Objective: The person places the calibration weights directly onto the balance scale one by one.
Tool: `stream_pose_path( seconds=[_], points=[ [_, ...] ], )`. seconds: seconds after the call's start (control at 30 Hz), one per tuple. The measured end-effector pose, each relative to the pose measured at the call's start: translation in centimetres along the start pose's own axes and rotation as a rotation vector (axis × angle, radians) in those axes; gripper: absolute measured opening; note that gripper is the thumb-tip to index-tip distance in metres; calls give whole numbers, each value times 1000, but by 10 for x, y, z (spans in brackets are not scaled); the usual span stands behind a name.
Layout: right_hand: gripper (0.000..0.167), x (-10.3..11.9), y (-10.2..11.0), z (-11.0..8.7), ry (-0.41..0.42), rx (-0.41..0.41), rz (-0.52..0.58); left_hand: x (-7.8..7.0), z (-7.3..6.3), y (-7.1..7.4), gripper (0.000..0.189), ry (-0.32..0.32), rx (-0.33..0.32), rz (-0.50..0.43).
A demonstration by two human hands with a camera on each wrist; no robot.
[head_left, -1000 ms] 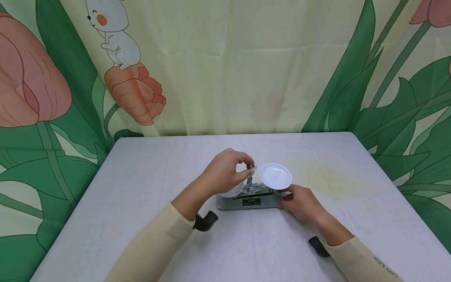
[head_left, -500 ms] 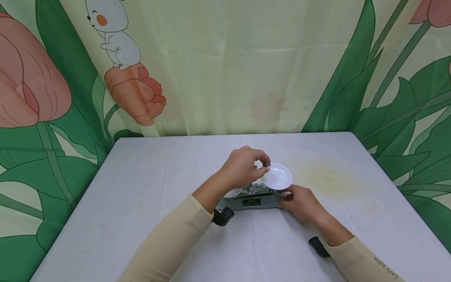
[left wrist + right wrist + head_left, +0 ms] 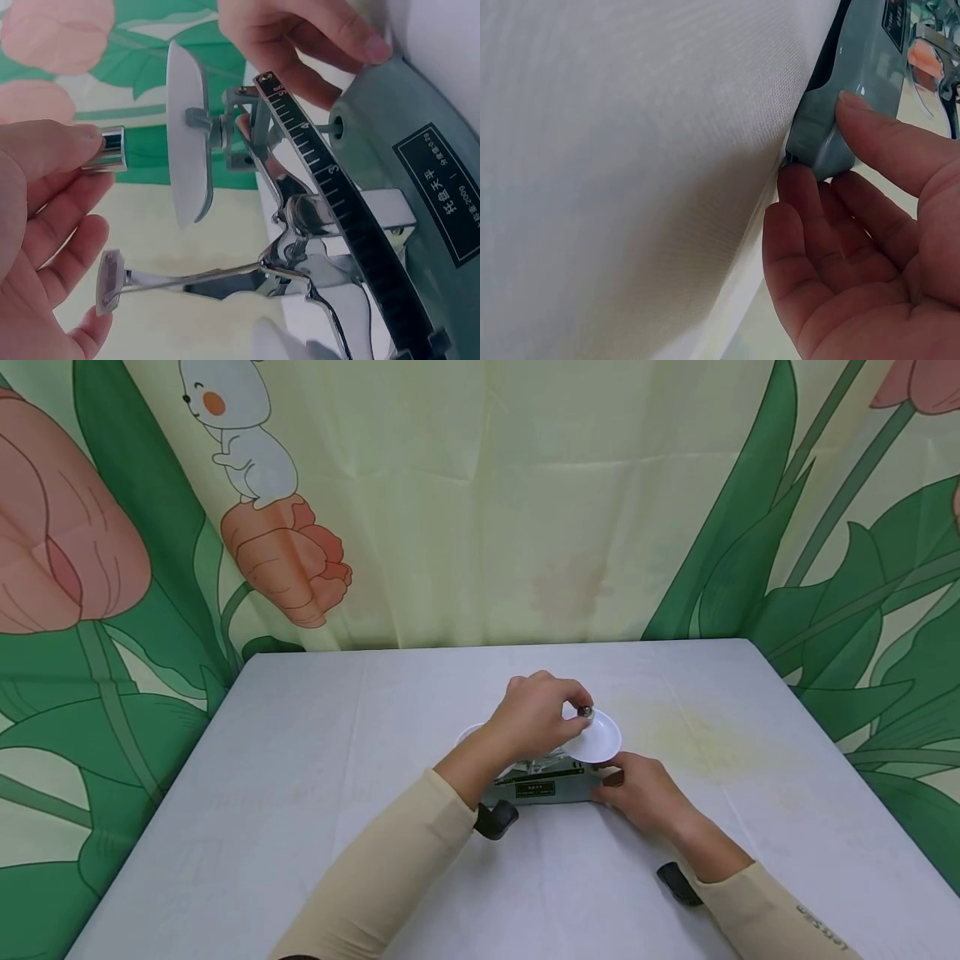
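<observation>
A grey-green tray balance [image 3: 570,788] stands on the table, with a black graduated beam [image 3: 322,169] along its front. My left hand [image 3: 536,717] pinches a small shiny metal weight [image 3: 114,148] between thumb and fingertips. That weight is over the balance's white right pan [image 3: 597,745], and the left wrist view shows a gap between them. Most of the left pan [image 3: 467,732] is hidden behind my left wrist. At the base's right end, my right hand [image 3: 647,792] grips the housing, thumb on its front and fingertips [image 3: 799,180] at its lower end.
A white cloth covers the table [image 3: 337,735]. Behind its far edge hangs a printed curtain [image 3: 480,510] with flowers and a rabbit. The balance's upright metal pointer [image 3: 111,281] rises close to my left fingers.
My left hand has carried the weight rightward, from near the central pointer to over the right pan. My right hand keeps its place on the base.
</observation>
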State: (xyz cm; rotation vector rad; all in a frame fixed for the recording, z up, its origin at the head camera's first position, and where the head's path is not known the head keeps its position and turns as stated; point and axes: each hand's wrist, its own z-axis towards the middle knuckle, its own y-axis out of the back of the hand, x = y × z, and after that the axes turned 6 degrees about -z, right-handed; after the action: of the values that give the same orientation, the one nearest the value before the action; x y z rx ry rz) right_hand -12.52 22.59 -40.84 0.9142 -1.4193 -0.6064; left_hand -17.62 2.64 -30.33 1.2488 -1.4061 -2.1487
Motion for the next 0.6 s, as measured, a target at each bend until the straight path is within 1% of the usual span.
stream_pose_path(
  seconds=[0.23,0.6],
  points=[
    [42,1,1,-2,24,-4,4,-4,6,-6,20,17,30,26],
    [42,-1,1,-2,33,-22,20,-8,11,-15,18,79,13,78]
  ],
)
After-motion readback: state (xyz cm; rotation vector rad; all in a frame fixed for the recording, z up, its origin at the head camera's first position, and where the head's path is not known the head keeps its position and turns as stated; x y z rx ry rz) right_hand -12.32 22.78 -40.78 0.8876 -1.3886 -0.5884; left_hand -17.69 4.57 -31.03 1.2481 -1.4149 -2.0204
